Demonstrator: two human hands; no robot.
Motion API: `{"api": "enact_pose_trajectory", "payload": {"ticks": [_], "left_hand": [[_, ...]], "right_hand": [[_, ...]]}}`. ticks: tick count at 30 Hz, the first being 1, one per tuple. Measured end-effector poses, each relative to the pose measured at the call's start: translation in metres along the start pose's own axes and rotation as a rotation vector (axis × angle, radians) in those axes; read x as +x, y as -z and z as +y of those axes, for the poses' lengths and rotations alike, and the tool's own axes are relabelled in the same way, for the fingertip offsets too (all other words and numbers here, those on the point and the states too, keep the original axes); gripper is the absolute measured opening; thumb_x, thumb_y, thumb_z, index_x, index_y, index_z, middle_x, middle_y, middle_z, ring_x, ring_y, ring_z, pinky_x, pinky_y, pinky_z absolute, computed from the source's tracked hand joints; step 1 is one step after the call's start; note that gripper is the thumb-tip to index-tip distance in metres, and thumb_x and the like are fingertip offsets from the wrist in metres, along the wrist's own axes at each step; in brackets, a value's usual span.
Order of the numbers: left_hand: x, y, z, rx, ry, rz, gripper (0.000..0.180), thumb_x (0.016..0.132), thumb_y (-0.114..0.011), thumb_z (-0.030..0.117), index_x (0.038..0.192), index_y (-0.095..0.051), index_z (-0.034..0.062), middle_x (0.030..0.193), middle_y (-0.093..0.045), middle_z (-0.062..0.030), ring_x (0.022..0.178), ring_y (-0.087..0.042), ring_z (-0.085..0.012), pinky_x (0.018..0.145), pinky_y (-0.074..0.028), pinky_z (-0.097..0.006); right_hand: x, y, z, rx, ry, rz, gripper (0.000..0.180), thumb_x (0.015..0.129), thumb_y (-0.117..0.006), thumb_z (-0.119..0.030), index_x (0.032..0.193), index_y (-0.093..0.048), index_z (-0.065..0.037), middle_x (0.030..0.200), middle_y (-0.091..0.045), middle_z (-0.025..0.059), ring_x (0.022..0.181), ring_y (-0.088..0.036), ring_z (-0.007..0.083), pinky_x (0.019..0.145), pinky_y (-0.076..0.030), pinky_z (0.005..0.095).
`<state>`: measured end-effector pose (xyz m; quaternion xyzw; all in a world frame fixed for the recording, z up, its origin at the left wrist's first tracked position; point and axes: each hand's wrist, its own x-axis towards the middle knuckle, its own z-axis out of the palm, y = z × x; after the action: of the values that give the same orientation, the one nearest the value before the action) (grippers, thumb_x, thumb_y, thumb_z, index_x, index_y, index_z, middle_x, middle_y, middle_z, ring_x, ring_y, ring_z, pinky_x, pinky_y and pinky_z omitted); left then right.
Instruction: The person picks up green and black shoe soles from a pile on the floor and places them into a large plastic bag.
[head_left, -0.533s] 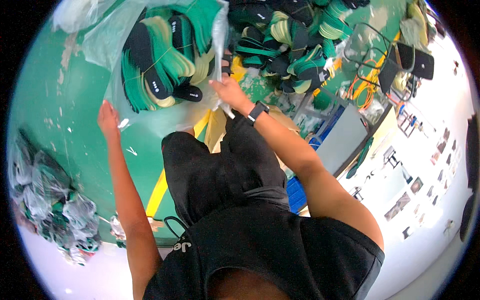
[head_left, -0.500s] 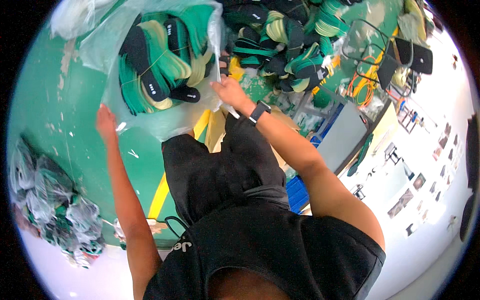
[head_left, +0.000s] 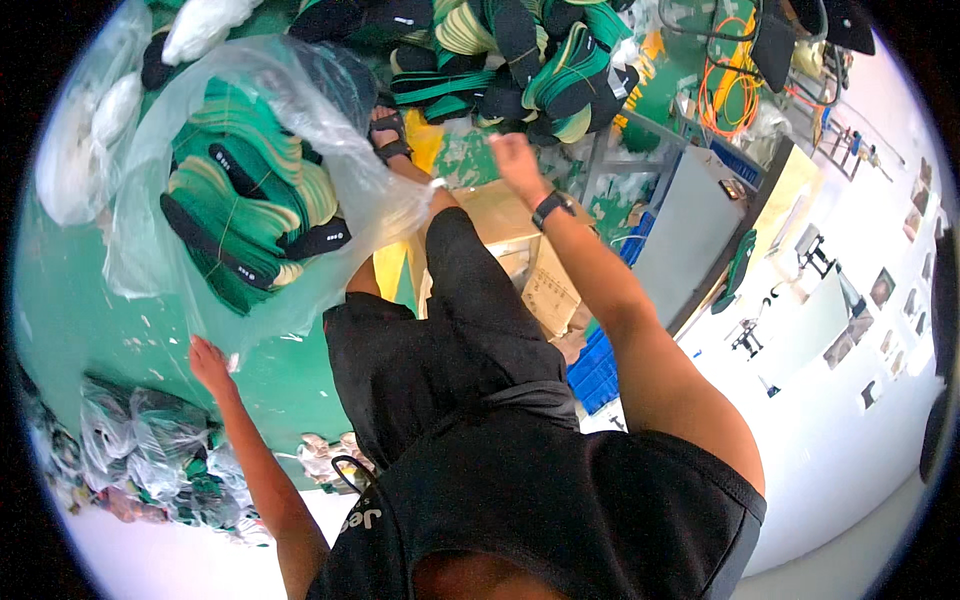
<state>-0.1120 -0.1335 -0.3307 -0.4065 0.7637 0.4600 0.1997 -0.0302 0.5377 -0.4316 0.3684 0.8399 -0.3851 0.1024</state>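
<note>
A big clear plastic bag (head_left: 365, 225) lies in front of me with its mouth toward me. Inside it are bundled shoe insoles (head_left: 245, 190), green, black and cream, tied with thin bands. My left hand (head_left: 212, 365) is closed on the bag's near edge, low on the left. My right hand (head_left: 518, 165) is off the bag, to the right of its loose right-hand edge and above a cardboard box. Its fingers are curled together, and whatever they may hold is too small to make out.
More insole bundles (head_left: 500, 60) are heaped on the floor ahead. Stuffed plastic bags (head_left: 150, 430) stand at the lower left. An open cardboard box (head_left: 500, 215) is by my legs, with blue crates (head_left: 597, 375) and a grey-topped table (head_left: 690, 230) to the right. An orange hose (head_left: 730, 85) lies coiled beyond.
My right hand has let go of the bag's edge and moved right. My left hand has come lower with its edge. The bag of insoles now appears lower and further left as my view shifted.
</note>
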Motion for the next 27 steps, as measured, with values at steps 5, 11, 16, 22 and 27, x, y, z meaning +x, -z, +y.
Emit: {"api": "enact_pose_trajectory", "payload": {"ticks": [5,11,16,22,27], "left_hand": [[-0.011,-0.024,0.010,0.215,-0.063,0.114,0.028,0.094,-0.050,0.032,0.083,-0.054,0.0071,0.068,-0.045,0.0039,0.057,-0.040,-0.0052,0.048,-0.033,-0.020],[-0.001,-0.011,0.019,0.306,0.048,-0.020,0.034,0.094,-0.049,0.035,0.087,-0.056,0.0026,0.072,-0.049,0.0020,0.063,-0.044,-0.0072,0.054,-0.036,-0.021],[-0.026,-0.046,0.045,0.655,-0.170,0.113,0.037,0.094,-0.048,0.036,0.089,-0.057,-0.0004,0.073,-0.049,0.0010,0.064,-0.044,-0.0093,0.055,-0.037,-0.023],[-0.027,-0.045,0.054,0.359,-0.002,0.038,0.035,0.094,-0.049,0.034,0.081,-0.053,0.0023,0.071,-0.047,0.0023,0.064,-0.042,-0.0086,0.056,-0.036,-0.024],[-0.031,-0.051,0.058,0.556,-0.032,0.080,0.034,0.095,-0.047,0.033,0.079,-0.052,0.0033,0.069,-0.046,0.0014,0.062,-0.041,-0.0089,0.053,-0.034,-0.024]], "right_hand": [[0.104,0.060,0.103,-0.188,-0.379,0.510,0.066,0.084,-0.051,-0.054,0.091,-0.055,0.012,0.095,-0.059,0.0319,0.092,-0.055,0.0476,0.081,-0.043,0.0485],[0.225,0.093,0.174,0.663,-0.534,0.402,0.074,0.079,-0.055,-0.062,0.104,-0.055,0.008,0.111,-0.058,0.0188,0.099,-0.054,0.0303,0.085,-0.041,0.0416],[0.214,0.087,0.125,0.642,-0.615,0.117,0.076,0.070,-0.070,-0.056,0.114,-0.055,0.004,0.114,-0.056,0.0098,0.104,-0.051,0.0233,0.088,-0.041,0.0389],[0.214,0.064,0.107,0.647,-0.177,0.328,0.083,0.074,-0.072,-0.039,0.131,-0.035,0.009,0.132,-0.044,0.0171,0.118,-0.045,0.0278,0.100,-0.034,0.0359],[0.218,0.078,0.110,0.896,-0.362,0.077,0.062,0.079,-0.068,-0.040,0.117,-0.052,0.006,0.118,-0.056,0.0132,0.108,-0.053,0.0250,0.096,-0.039,0.0346]]}}
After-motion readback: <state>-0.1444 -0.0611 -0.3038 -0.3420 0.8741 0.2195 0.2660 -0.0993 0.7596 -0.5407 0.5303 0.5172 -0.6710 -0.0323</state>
